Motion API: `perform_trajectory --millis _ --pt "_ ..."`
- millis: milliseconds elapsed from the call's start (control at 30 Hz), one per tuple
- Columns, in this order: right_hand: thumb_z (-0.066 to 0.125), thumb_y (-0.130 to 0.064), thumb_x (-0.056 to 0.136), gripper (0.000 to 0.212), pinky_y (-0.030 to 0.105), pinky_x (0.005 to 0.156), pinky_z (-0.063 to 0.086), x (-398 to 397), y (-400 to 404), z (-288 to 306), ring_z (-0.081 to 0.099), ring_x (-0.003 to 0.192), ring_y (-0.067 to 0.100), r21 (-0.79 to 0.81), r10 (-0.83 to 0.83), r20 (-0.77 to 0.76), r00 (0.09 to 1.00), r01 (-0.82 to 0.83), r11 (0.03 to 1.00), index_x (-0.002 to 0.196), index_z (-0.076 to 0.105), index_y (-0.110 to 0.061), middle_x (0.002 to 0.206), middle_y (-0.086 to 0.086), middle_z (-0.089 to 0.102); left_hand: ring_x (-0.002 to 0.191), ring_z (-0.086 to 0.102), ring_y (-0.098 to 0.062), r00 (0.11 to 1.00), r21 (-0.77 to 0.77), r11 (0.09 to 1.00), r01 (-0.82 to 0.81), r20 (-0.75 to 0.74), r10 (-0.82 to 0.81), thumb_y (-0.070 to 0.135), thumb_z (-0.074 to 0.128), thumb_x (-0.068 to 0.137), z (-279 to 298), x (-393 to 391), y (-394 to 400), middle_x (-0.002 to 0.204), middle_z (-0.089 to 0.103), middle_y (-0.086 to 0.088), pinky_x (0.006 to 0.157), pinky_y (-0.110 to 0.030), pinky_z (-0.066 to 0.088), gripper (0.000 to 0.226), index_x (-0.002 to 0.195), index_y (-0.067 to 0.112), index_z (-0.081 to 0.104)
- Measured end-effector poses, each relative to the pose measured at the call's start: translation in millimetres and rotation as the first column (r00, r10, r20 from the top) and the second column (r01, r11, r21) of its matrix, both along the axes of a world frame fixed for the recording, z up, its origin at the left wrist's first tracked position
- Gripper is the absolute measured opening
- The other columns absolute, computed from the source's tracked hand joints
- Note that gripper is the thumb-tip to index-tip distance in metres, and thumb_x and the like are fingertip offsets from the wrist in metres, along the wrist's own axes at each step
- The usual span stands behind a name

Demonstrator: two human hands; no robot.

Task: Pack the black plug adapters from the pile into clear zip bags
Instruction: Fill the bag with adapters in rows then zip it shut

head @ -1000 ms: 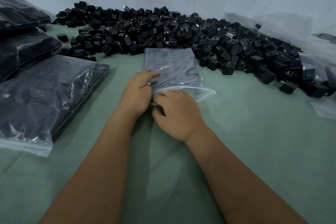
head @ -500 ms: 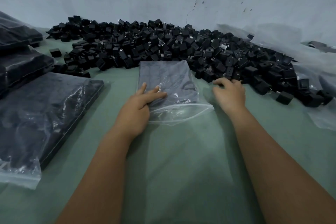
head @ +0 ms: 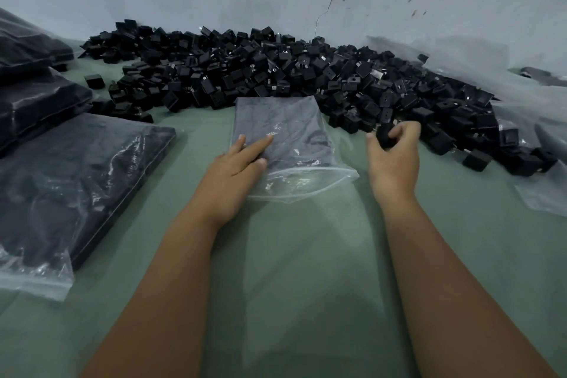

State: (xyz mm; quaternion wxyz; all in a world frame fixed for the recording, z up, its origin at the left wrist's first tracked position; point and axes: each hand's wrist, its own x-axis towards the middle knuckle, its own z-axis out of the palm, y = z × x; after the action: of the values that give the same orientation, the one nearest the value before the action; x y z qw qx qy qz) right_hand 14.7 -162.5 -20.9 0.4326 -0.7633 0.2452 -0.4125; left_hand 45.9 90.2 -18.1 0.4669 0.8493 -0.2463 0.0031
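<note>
On table: left hand (head: 236,172) flat on adapter-filled zip bag (head: 285,138); right hand (head: 394,156) grips adapter (head: 384,136).

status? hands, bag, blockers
Left hand flat on clear zip bag, mouth open. Right hand grips black plug adapter at the black adapter pile. No blockers.

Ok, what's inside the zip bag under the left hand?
The zip bag shows a dark, flat mass through the plastic, likely adapters. The left hand lies flat over its near-left part, hiding that. Individual pieces can't be made out.
</note>
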Motion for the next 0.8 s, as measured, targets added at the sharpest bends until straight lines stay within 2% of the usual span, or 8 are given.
perform_trajectory --millis 100,200,267,333,433,533,667,800 --pt "0.056 -0.024 0.089 0.027 0.026 0.052 0.033 -13 18 1 0.041 0.052 0.008 -0.024 -0.021 0.074 0.997 0.023 0.999 0.092 0.030 -0.021 0.067 -0.010 0.042 0.148 0.007 -0.005 0.994 0.206 0.978 0.030 0.101 -0.051 0.059 0.057 0.082 4 -5 4 0.159 0.021 0.007 0.121 -0.040 0.007 0.072 0.147 0.052 0.027" --pt "0.062 -0.017 0.085 0.032 0.016 0.067 0.042 -26 45 9 0.059 0.079 0.010 -0.045 0.114 0.175 0.978 -0.108 0.993 0.100 0.035 -0.027 0.091 -0.004 0.059 0.143 0.002 0.004 0.973 0.286 0.956 0.060 0.196 -0.119 0.057 0.064 0.074 6 -8 5 0.150 0.022 0.019 0.122 -0.044 0.005 0.087 0.150 0.047 0.024" --pt "0.066 -0.013 0.082 0.033 0.013 0.078 0.043 -34 67 13 0.059 0.091 0.008 -0.128 0.218 0.174 0.960 -0.197 0.972 0.101 0.044 -0.029 0.101 -0.003 0.061 0.145 0.011 -0.001 0.964 0.251 0.967 0.029 0.250 -0.094 0.036 0.071 0.080 5 -6 5 0.154 0.032 0.012 0.122 -0.042 0.012 0.076 0.148 0.040 0.035" --pt "0.068 -0.013 0.080 0.030 0.010 0.076 0.043 -40 92 14 0.057 0.089 0.002 -0.169 0.310 0.182 0.933 -0.281 0.945 0.100 0.050 -0.027 0.099 -0.004 0.060 0.145 0.022 -0.004 0.964 0.160 0.987 -0.005 0.262 -0.037 0.016 0.069 0.084 4 -4 3 0.149 0.043 0.010 0.120 -0.034 0.019 0.062 0.140 0.033 0.050" --pt "0.067 -0.026 0.076 0.024 0.021 0.072 0.049 -46 127 15 0.059 0.085 0.006 -0.093 0.386 0.167 0.907 -0.376 0.922 0.093 0.052 -0.031 0.091 -0.011 0.061 0.139 0.030 0.005 0.993 -0.077 0.996 -0.047 0.101 0.054 0.007 0.063 0.087 4 -5 0 0.138 0.052 0.017 0.109 -0.012 0.023 0.046 0.128 0.029 0.063" --pt "0.058 -0.034 0.072 0.015 0.028 0.068 0.049 -48 139 12 0.058 0.081 0.009 -0.105 0.401 0.012 0.916 -0.398 0.911 0.085 0.052 -0.032 0.083 -0.011 0.061 0.135 0.035 0.007 0.997 -0.240 0.968 -0.073 -0.040 0.066 0.001 0.056 0.091 7 -7 -2 0.135 0.055 0.015 0.097 0.004 0.026 0.040 0.121 0.025 0.067" --pt "0.057 -0.037 0.080 0.017 0.035 0.077 0.046 -41 129 6 0.052 0.093 0.016 -0.159 0.350 -0.295 0.889 -0.407 0.899 0.090 0.061 -0.024 0.090 -0.006 0.062 0.131 0.044 0.005 0.986 -0.330 0.935 -0.127 -0.148 0.082 0.004 0.054 0.093 11 -8 -4 0.129 0.062 0.012 0.113 -0.021 0.032 0.034 0.119 0.020 0.070" --pt "0.052 -0.044 0.091 0.033 0.033 0.091 0.039 -37 127 1 0.047 0.106 0.022 -0.397 0.206 -0.429 0.880 -0.388 0.832 0.104 0.066 -0.018 0.104 0.002 0.063 0.111 0.061 0.001 0.977 -0.373 0.914 -0.161 -0.189 0.094 0.009 0.056 0.093 11 -9 -4 0.116 0.069 0.013 0.097 -0.020 0.046 0.030 0.114 0.022 0.073"
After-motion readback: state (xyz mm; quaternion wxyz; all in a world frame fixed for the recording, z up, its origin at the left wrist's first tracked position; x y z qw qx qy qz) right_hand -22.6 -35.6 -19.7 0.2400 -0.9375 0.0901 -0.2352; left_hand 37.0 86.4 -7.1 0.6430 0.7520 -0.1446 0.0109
